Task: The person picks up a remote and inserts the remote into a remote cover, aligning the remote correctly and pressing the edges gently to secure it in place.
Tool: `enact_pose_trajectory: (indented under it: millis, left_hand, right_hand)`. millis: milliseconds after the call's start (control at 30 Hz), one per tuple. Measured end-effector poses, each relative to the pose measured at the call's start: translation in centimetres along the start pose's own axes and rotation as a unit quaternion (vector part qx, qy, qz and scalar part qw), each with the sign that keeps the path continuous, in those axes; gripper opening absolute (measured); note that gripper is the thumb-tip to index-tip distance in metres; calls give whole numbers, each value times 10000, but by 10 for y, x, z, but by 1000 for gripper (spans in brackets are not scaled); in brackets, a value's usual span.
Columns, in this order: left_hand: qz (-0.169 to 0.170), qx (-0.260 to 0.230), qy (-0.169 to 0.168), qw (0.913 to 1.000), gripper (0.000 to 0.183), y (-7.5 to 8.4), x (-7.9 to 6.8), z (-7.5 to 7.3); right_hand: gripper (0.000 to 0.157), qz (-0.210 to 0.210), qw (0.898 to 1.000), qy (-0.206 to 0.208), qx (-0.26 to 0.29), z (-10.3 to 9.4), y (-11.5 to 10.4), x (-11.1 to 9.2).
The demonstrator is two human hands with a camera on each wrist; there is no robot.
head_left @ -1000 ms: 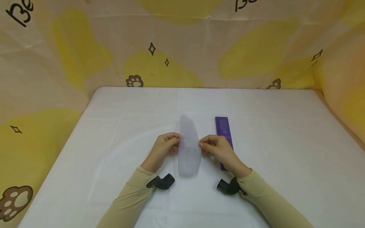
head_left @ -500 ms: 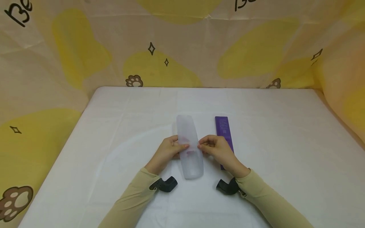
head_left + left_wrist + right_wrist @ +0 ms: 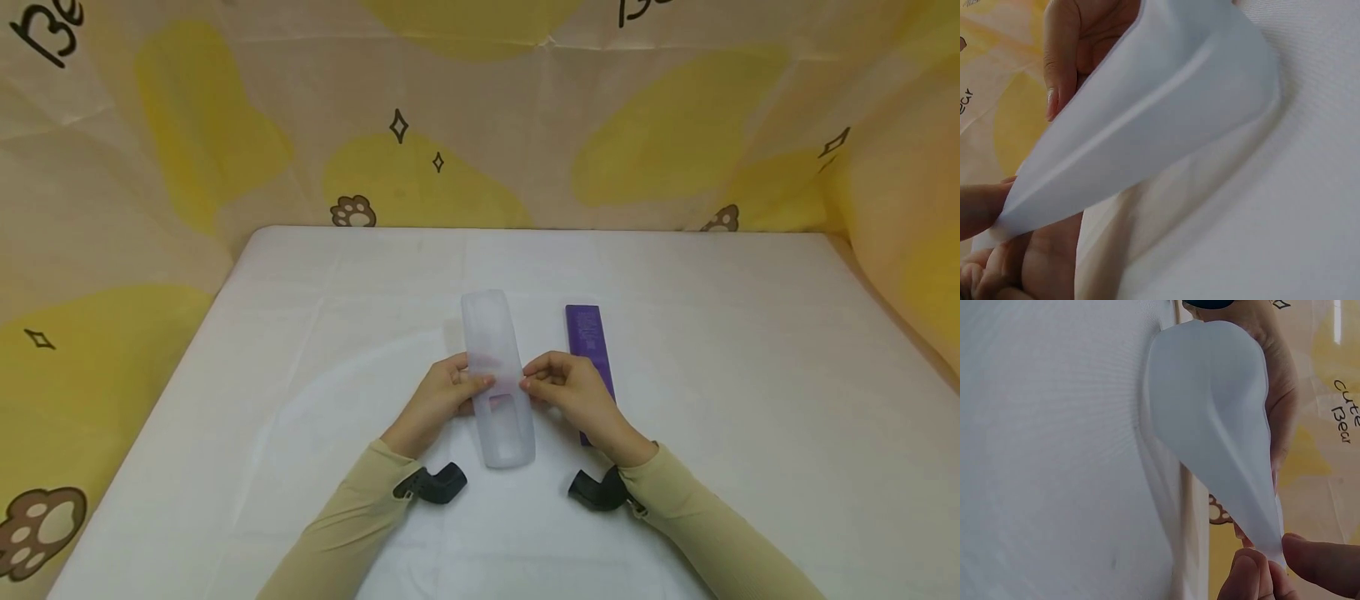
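A long, translucent silicone remote cover [image 3: 491,333] with rounded ends is held up over the middle of the table, its rectangular window facing up at the near half. My left hand [image 3: 437,398] grips its left edge, thumb on top and fingers behind. At the right edge, my right hand [image 3: 581,404] pinches it between thumb and fingertips. In both wrist views the pale cover [image 3: 1141,119] bends smoothly along its length, and its wide end [image 3: 1204,381] shows in the right wrist view. Part of each hand's fingers is hidden behind it.
A flat purple box [image 3: 587,333] with small print lies on the white table [image 3: 360,283], partly under my right forearm and hand. Black wrist mounts [image 3: 442,483] stick out from both sleeves. A yellow patterned cloth [image 3: 450,100] hangs behind the table.
The cover has turned from edge-on to face up and risen slightly at its far end, so its window shows. My left thumb has come over its top; the right hand has barely moved.
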State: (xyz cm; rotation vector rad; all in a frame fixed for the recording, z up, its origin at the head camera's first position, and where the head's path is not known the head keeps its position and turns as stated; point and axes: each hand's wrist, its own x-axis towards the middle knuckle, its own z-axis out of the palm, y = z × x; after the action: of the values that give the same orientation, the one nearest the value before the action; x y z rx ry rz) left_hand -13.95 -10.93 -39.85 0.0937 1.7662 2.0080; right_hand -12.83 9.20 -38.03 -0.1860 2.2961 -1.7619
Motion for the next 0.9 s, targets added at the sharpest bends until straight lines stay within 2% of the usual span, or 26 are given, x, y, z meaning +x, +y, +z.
enact_pose_trajectory:
  millis: [667,900]
  left_hand:
    - [96,-185,-212,9996,39,1,0,-1]
    - [125,-206,-146,9996,38,1,-1,-2]
  right_hand:
    - [18,45,10000,-2,41,-1,-1,1]
    - [20,26,10000,17,-43,-4,-3,0]
